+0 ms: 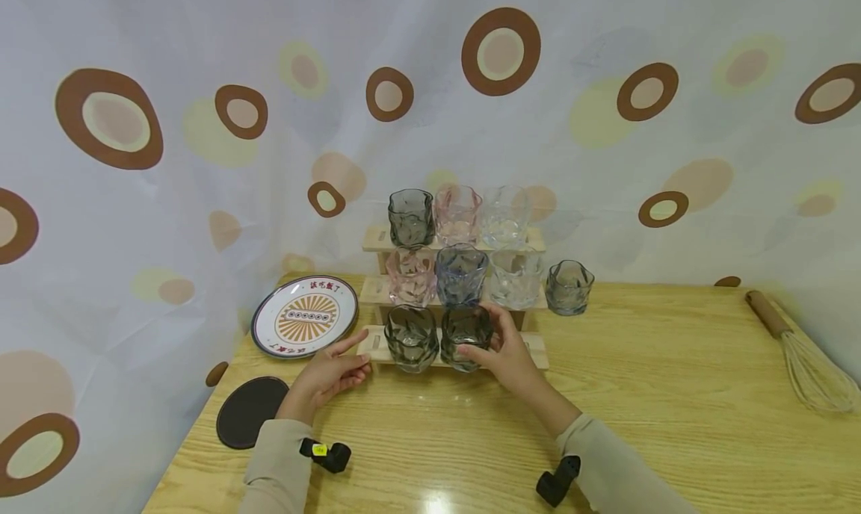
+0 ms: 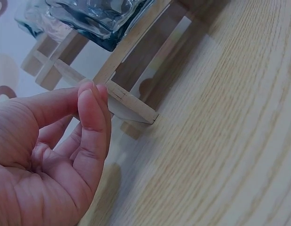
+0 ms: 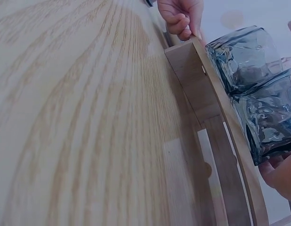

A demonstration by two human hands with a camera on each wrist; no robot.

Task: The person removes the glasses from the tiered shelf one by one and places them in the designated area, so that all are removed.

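Note:
A three-step wooden rack (image 1: 536,350) holds faceted drinking glasses on each step. My right hand (image 1: 509,355) grips a dark grey glass (image 1: 464,342) on the lowest step, thumb at the front and fingers around its right side. Left of it stands a second dark grey glass (image 1: 412,342), close beside it in the right wrist view. My left hand (image 1: 328,373) pinches the left end of the lowest step between thumb and fingers. In the left wrist view, those fingertips (image 2: 91,96) meet at the step's corner.
Pink, blue and clear glasses, with one grey, fill the upper steps. A grey glass (image 1: 569,288) stands on the table right of the rack. A patterned plate (image 1: 269,327) and a black round coaster (image 1: 252,413) lie left; a whisk (image 1: 807,357) lies far right.

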